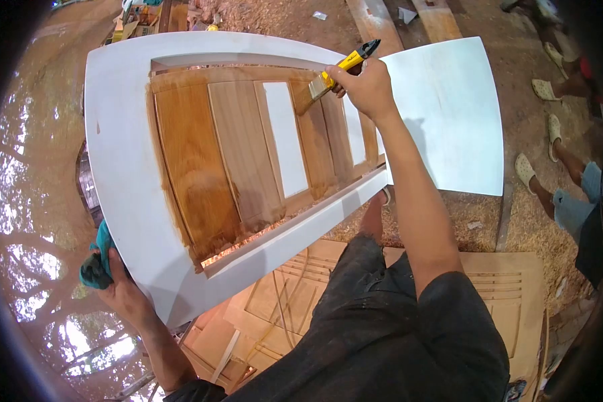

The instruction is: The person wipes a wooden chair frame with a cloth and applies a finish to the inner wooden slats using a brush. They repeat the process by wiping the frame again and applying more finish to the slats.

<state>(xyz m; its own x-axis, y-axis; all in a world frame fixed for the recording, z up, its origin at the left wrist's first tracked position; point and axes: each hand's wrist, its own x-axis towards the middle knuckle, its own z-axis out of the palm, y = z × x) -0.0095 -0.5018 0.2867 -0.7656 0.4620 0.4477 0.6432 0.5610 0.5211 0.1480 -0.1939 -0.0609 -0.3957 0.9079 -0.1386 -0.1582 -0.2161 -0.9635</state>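
Observation:
My right hand [368, 87] is closed around the yellow and black handle of a paintbrush [325, 82]. Its bristles touch a brown-stained strip of the wooden panel [187, 161], just right of a white inset [286, 137]. Some slats look dark and wet with stain, while others are paler. Around the panel runs a white frame [124, 167], with a narrow gap along its lower edge. At the frame's lower left edge, my left hand [120, 285] holds a dark teal cloth [99, 264], its fingers partly hidden.
A white board [442, 120] extends to the right of the frame. Carved wooden door panels [509, 301] lie below, beside my legs. Two people's legs in light clogs [526, 171] are at the right edge. Planks [375, 23] lie on sawdust-strewn ground.

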